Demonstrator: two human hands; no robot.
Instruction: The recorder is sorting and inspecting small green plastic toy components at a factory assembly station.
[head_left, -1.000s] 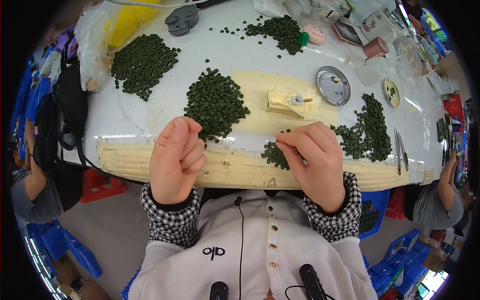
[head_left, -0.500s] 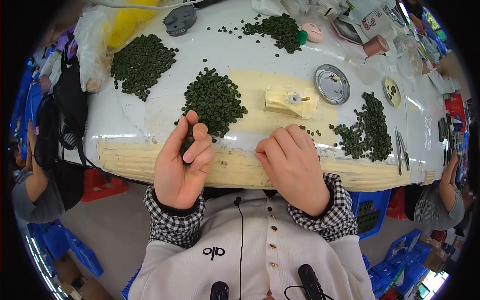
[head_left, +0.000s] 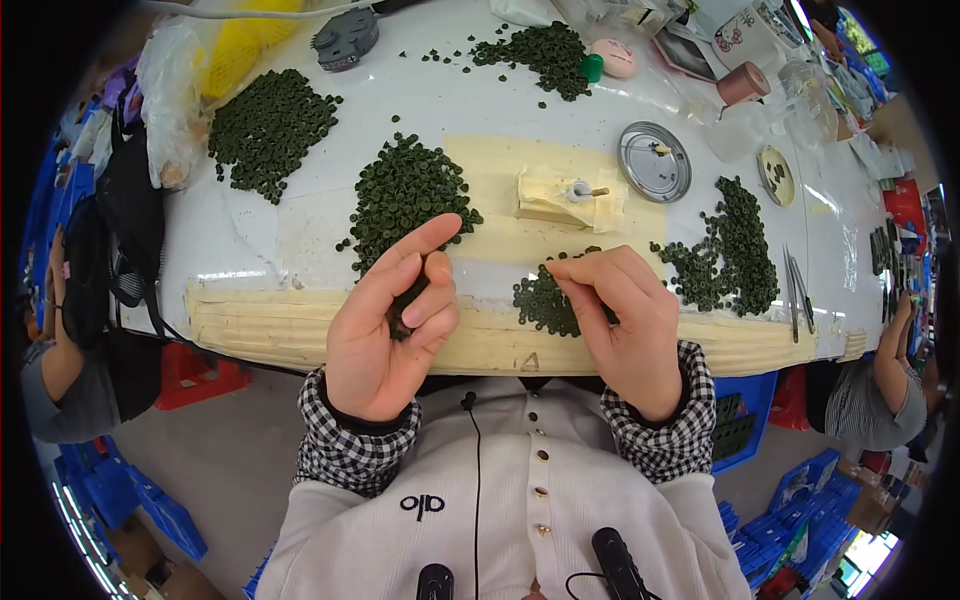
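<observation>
My left hand (head_left: 390, 325) is turned palm up, its fingers curled round several small dark green round pieces, with the index finger and thumb stretched out. Right beyond it lies a heap of the same pieces (head_left: 405, 185). My right hand (head_left: 630, 325) has its thumb and forefinger pinched together. What is between those fingertips, if anything, is too small to make out. Beneath and beside that hand, a smaller patch of green pieces (head_left: 540, 303) lies near the table edge, partly hidden by it. A taped block (head_left: 545, 203) with a short peg stands beyond the hands.
Other heaps of green pieces lie at the far left (head_left: 270, 130), far middle (head_left: 545, 55) and right (head_left: 745, 250). A round metal dish (head_left: 655, 185), a small yellowish dish (head_left: 770, 180) and tweezers (head_left: 793, 300) are on the right. A grey device (head_left: 345, 40) sits at the back.
My right hand has shifted right and toward me, turning so its pinched thumb and forefinger show; the green patch beside it is now uncovered. My left hand has moved slightly right, forefinger straighter.
</observation>
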